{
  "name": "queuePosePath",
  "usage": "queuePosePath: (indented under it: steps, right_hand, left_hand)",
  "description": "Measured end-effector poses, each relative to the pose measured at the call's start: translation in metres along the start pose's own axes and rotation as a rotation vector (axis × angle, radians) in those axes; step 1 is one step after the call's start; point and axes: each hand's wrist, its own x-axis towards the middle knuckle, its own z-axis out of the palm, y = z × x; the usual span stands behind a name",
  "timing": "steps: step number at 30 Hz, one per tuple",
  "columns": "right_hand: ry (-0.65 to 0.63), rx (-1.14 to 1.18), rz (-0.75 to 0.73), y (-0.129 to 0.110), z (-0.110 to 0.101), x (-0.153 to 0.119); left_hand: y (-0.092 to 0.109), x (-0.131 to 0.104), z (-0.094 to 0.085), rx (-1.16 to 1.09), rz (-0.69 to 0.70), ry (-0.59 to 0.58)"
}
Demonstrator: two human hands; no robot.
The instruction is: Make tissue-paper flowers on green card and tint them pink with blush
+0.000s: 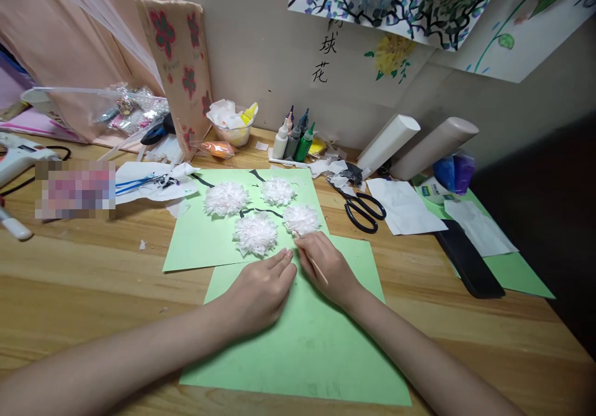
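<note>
Your right hand (329, 266) pinched a thin stick (319, 271), your left hand (261, 287) unreadable, with 4 white flowers (255, 235) laid out, 3 black branches (203, 180) unjoined.

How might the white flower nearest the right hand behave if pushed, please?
The white flower would probably crush easily, since its ruffled petals look thin and papery. It likely won't roll, as it sits low and broad on the upper green sheet.

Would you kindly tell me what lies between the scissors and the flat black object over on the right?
In the head view, a sheet of white paper lies between the scissors and the flat black object.
</note>
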Motion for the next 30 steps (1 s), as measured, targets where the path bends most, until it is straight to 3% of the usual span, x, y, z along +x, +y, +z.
queuePosePath:
  steps: [3, 8, 13, 30]
  right_hand:
    - [-0.013, -0.039, -0.045, -0.001, -0.002, 0.0]
    - [0.072, -0.001, -0.119, -0.002, -0.009, -0.005]
    - [0.148, 0.036, -0.082, 0.0, -0.01, -0.008]
    - [0.013, 0.082, 0.066, 0.003, 0.001, -0.004]
  left_hand:
    - [-0.001, 0.0, 0.001, 0.014, 0.013, 0.002]
    - [-0.001, 0.0, 0.001, 0.017, 0.012, 0.004]
    - [-0.001, 0.0, 0.001, 0.028, 0.019, 0.003]
    - [-0.001, -0.001, 0.002, 0.046, 0.035, -0.058]
